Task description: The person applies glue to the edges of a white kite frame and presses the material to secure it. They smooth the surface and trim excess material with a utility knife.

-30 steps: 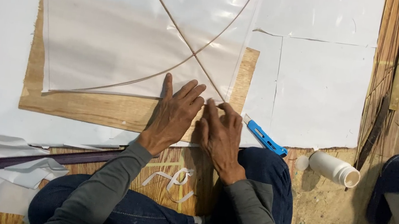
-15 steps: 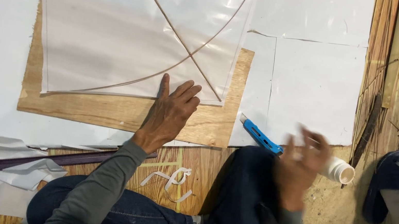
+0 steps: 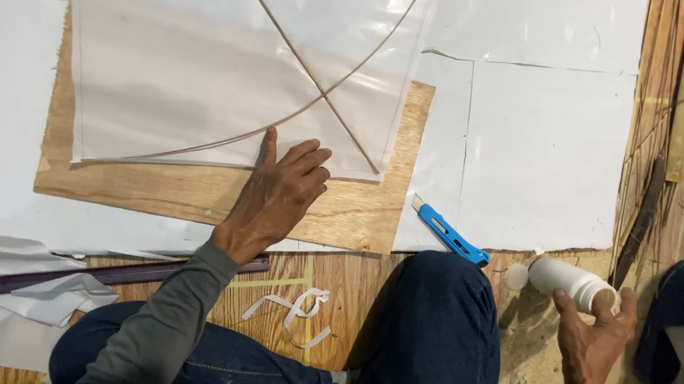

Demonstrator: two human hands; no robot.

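The translucent plastic sheet (image 3: pixel 225 69) with its thin crossed sticks (image 3: pixel 320 95) lies on a plywood board (image 3: pixel 181 192), its lower edge under the left hand (image 3: pixel 274 200), whose fingers lie flat and spread. The right hand (image 3: pixel 593 339) curls its fingers around a small white bottle (image 3: pixel 566 280). A blue utility knife (image 3: pixel 448 232) lies between both hands.

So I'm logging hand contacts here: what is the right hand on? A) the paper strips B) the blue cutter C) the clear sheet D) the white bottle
D: the right hand grips the white bottle at its open end, beside the knee; the blue cutter lies untouched on the floor.
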